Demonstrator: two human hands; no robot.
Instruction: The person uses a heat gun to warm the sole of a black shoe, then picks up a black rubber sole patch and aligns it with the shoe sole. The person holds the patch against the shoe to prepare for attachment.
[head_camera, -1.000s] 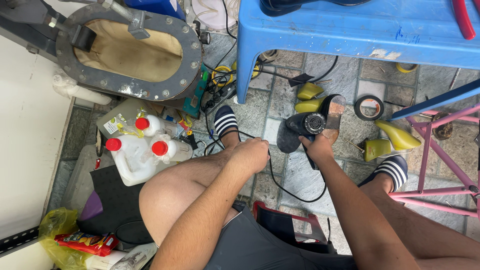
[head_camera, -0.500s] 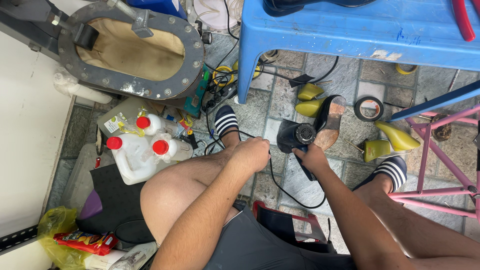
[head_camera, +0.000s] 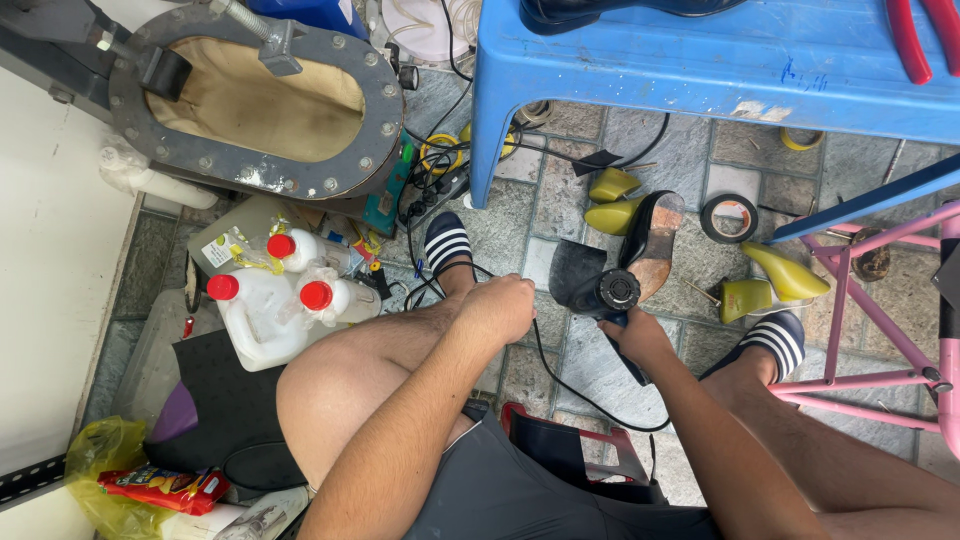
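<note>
1. Gripping the handle of a black heat gun (head_camera: 598, 292), the right hand (head_camera: 636, 338) is curled tight around it, fingers fully wrapped, low over the stone floor (head_camera: 590, 365).
2. Nozzle end of the gun sits just above and left of that hand, aimed at a black shoe (head_camera: 650, 242) lying sole-up just beyond it.
3. Left hand (head_camera: 498, 306) is balled into a loose fist resting on the left knee, just left of the gun; whether it has hold of anything, I cannot tell.
4. Black cord (head_camera: 560, 385) trails from the gun down between the legs.
5. Yellow-green shoe lasts (head_camera: 612, 200) lie past the shoe; a roll of black tape (head_camera: 729, 218) sits to its right.
6. Blue plastic table (head_camera: 700, 60) stands above all this.
7. White jugs with red caps (head_camera: 270, 310) cluster well off to the left, beside the striped sandal (head_camera: 447, 245).
</note>
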